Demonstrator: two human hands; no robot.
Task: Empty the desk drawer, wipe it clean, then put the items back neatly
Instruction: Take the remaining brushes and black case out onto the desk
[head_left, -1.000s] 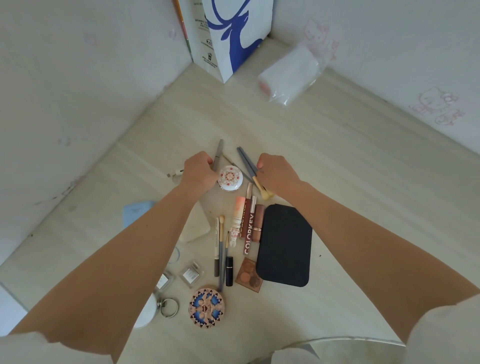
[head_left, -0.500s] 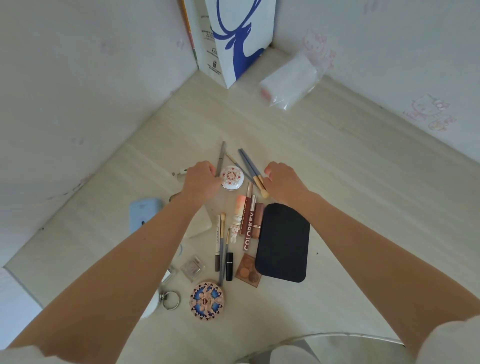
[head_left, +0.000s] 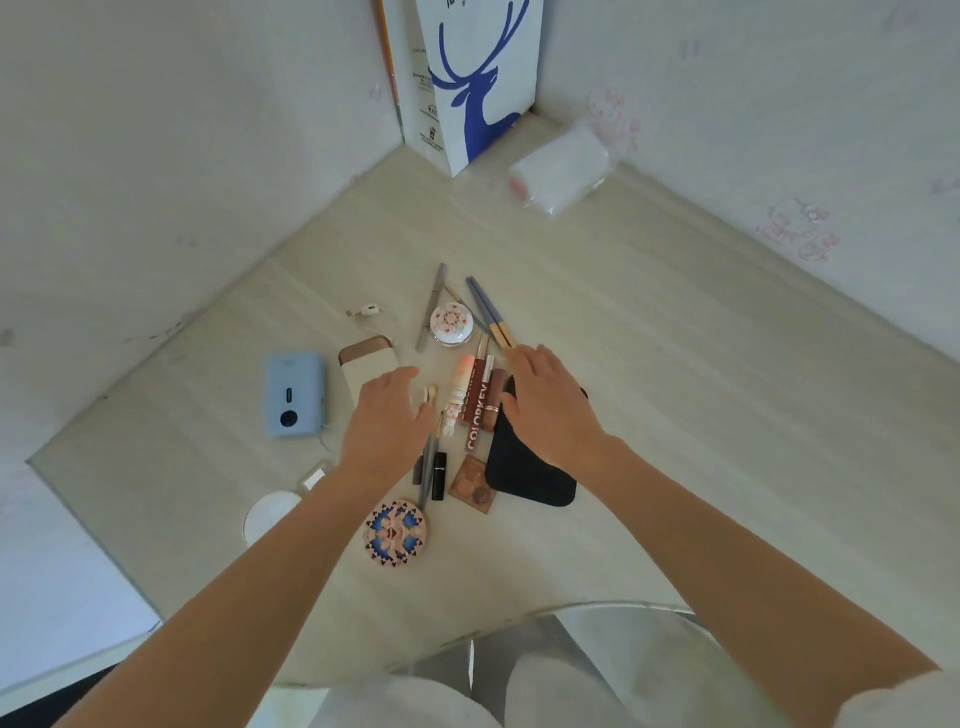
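Note:
Makeup items lie spread on the pale desk (head_left: 675, 415). My left hand (head_left: 387, 421) hovers with relaxed fingers over the pencils and small black lipstick (head_left: 439, 475). My right hand (head_left: 545, 400) is spread above the black pouch (head_left: 530, 478), beside the lip gloss tubes (head_left: 480, 400). A white round compact (head_left: 452, 325) sits farther back between a grey pencil (head_left: 431, 306) and blue-handled brushes (head_left: 491, 314). A patterned blue round compact (head_left: 396, 535) and a brown eyeshadow palette (head_left: 471, 486) lie nearer me. Neither hand holds anything.
A blue device (head_left: 295, 395), a beige case (head_left: 366, 366), a white charger plug (head_left: 366, 310) and a white disc (head_left: 270, 512) lie at the left. A deer-print paper bag (head_left: 467, 83) and a plastic packet (head_left: 561, 171) stand in the back corner. Walls enclose the desk.
Both hands have pulled back toward me from the white compact and brushes and opened up. The beige case, blue device and charger plug are now uncovered.

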